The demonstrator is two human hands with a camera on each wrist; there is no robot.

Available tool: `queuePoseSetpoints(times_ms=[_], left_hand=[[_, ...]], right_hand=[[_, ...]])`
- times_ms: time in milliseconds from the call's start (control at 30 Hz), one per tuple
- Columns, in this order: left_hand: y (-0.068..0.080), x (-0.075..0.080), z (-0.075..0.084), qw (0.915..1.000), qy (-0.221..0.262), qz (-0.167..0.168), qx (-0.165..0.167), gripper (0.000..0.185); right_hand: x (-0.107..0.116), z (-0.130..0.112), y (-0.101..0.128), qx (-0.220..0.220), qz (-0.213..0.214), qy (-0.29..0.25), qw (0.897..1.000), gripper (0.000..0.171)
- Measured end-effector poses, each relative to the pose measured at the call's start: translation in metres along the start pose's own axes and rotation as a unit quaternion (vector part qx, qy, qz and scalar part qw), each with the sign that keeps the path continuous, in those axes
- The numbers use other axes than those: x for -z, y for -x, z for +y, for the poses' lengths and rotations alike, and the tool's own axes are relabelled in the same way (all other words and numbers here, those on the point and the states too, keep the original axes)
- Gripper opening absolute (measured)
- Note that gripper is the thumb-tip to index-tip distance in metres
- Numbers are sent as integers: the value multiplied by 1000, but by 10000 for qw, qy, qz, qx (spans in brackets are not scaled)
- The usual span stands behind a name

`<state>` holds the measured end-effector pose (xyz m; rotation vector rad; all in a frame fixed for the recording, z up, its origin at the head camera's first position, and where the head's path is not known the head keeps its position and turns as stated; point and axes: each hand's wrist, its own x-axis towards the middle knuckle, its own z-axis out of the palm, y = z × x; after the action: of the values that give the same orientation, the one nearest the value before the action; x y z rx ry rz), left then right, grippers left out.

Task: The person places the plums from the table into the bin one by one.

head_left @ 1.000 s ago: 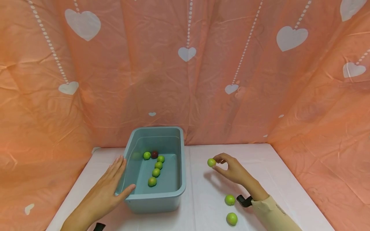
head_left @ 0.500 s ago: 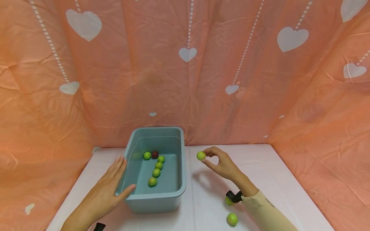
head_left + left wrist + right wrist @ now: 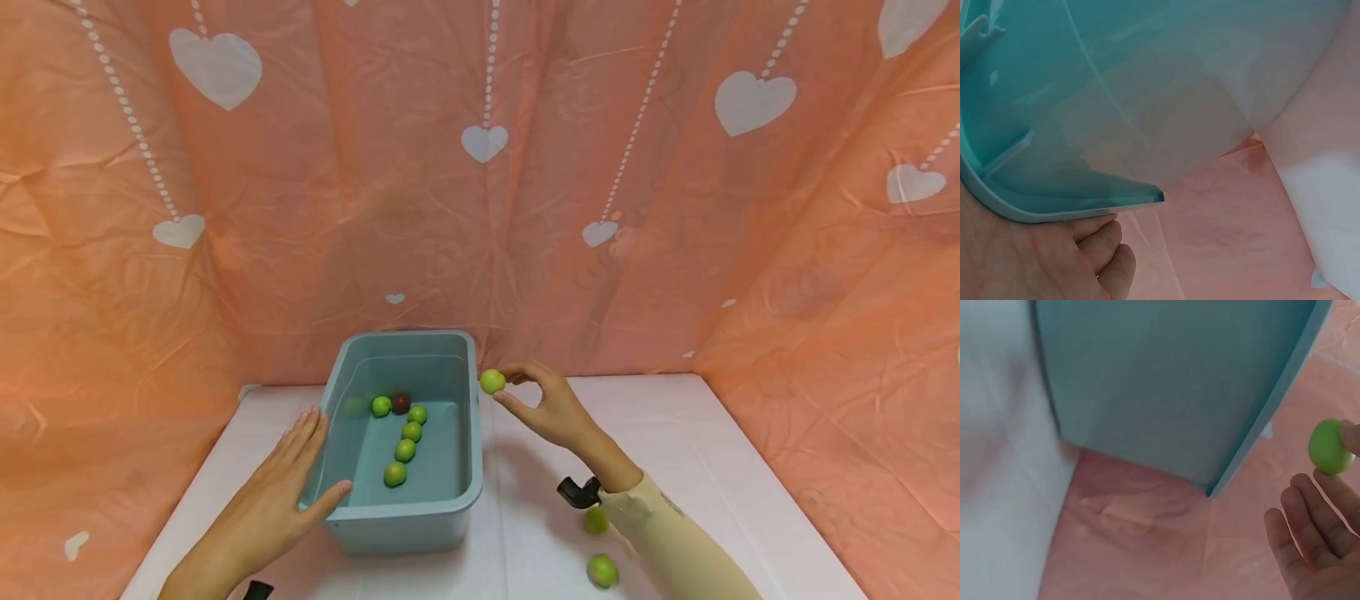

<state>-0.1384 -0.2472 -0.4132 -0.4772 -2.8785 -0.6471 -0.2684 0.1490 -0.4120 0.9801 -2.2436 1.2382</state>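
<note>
My right hand pinches a small round green fruit between thumb and fingertips, raised just outside the bin's right rim. In the right wrist view the fruit looks smooth and slightly oval, and the other fingers extend free of it. Flat and straight-fingered, my left hand rests along the left rim of the blue-grey plastic bin. Inside the bin, several green fruits form a slanting row, with a dark red fruit and another green fruit near the far end.
Two more green fruits lie on the white table: one partly behind the right wrist's black camera mount, the other nearer the front. An orange curtain with white hearts encloses the back and sides.
My right hand has carried the green fruit leftward and upward, from over the table to the bin's right rim. The left hand and the fruits in the bin have stayed put.
</note>
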Motion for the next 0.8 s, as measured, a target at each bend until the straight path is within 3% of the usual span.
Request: queuePoseSetpoints(times_ms=[233, 467, 800], left_hand=[[-1, 0, 0, 10000, -39, -12, 21, 99], [0, -1, 0, 10000, 11, -43, 81, 101], [-2, -2, 0, 10000, -17, -9, 47, 100]], right_hand=[[-8, -14, -20, 390, -274, -271, 9985, 31], [-14, -28, -36, 280, -868, -353, 9952, 33], [-28, -41, -57, 732, -1451, 292, 9863, 33]])
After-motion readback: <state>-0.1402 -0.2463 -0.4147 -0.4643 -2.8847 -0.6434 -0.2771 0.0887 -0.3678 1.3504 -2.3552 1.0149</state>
